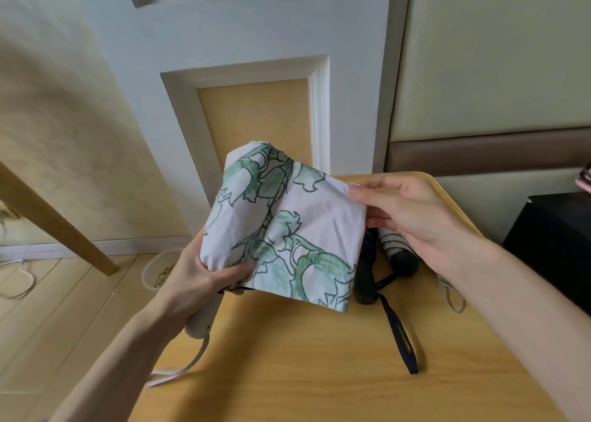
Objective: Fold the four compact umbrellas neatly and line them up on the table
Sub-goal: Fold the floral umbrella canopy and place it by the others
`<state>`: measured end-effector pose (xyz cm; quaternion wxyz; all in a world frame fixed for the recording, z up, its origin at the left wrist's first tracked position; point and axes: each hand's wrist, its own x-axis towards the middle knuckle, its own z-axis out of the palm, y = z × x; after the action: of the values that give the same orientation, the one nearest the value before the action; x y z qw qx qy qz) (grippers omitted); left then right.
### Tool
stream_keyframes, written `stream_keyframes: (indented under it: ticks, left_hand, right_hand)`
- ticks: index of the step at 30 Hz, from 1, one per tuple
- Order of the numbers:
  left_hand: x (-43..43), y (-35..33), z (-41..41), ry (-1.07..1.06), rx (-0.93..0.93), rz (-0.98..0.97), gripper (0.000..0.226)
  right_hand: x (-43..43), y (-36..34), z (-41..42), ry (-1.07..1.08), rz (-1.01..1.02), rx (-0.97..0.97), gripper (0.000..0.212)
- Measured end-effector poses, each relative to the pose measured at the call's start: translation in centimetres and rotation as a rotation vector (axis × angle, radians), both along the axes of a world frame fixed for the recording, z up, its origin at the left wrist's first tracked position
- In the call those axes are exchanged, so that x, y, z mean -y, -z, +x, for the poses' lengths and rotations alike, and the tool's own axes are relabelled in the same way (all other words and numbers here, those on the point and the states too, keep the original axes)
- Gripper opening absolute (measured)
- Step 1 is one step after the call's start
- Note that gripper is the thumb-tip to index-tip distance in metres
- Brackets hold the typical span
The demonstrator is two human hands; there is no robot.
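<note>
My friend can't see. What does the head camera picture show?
Two hands hold a white umbrella with green leaves over a wooden table: the left hand grips its base, the right hand pinches the fabric's edge. A dark umbrella and a striped umbrella lie on the table.

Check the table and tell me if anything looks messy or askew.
Nothing looks damaged. The floral umbrella is unfolded, its fabric billowing between the left hand and the right hand. The dark umbrella lies on the table, its strap trailing loose.
</note>
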<state>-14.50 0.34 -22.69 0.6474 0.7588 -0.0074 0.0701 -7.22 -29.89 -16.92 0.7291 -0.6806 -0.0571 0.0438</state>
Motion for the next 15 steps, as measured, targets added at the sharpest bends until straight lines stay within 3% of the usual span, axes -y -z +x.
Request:
stream_keyframes:
  ticks: [4,6,9,11,15]
  left_hand:
    - [0.2,0.0,0.0,0.127,-0.066,0.021,0.095]
    - [0.3,-0.1,0.2,0.207,-0.068,0.074,0.091]
    - [0.8,-0.5,-0.4,0.386,-0.006,0.149,0.093]
    - [1.3,-1.0,-1.1,0.423,-0.037,0.162,0.097]
    - [2.5,-1.6,-2.0,0.244,-0.159,0.078,0.046]
  right_hand:
    - [-1.6,-2.9,-0.5,-0.180,0.081,0.114,0.024]
    - [-2.9,-4.5,0.0,-0.268,0.053,0.116,0.020]
    - [-5.1,-6.9,1.1,-0.393,-0.071,0.096,0.020]
    - [-6.8,-7.9,2.0,-0.378,-0.271,0.158,0.015]
    - [-9.9,-8.6,3.7,-0.157,-0.608,0.342,0.010]
